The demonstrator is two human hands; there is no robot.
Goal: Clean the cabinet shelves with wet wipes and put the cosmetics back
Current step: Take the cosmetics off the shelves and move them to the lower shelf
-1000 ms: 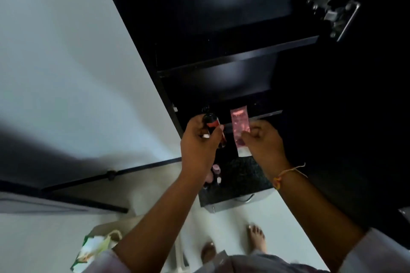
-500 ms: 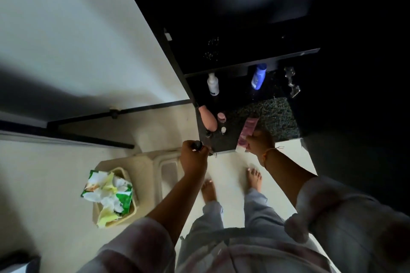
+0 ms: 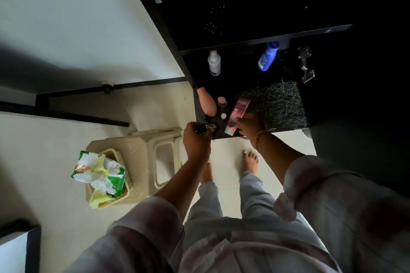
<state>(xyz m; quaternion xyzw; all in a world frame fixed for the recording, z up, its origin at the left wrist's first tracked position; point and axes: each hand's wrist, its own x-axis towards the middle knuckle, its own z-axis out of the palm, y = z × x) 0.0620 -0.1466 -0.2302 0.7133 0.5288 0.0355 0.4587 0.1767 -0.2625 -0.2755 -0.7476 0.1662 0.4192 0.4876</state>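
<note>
Left hand (image 3: pixel 196 142): fingers curled round a small dark bottle (image 3: pixel 203 127), held right at the front edge of the ledge (image 3: pixel 277 104).
Right hand (image 3: pixel 249 127): fingertips pinching the near end of a pink sachet (image 3: pixel 239 111), which is tilted over the ledge. Can't tell if it's touching down.
What changed: a sec ago both hands were up at a higher shelf with these same two items. Now they're down at the ledge, and the view has tipped down with them.
Wipes (image 3: pixel 99 175): sitting in a basket on the stool (image 3: pixel 142 146) off to the left, nobody touching them.
Ledge stuff: pink bottle (image 3: pixel 207 103), little jar (image 3: pixel 221 101) and white cap (image 3: pixel 223 115), just past the hands.
Shelf (image 3: pixel 266 37) behind: white bottle (image 3: pixel 214 63) and blue bottle (image 3: pixel 267 56) stand under it.
My read: those two didn't get left up top, so putting things back is only partly done, with plenty still on the ledge.
</note>
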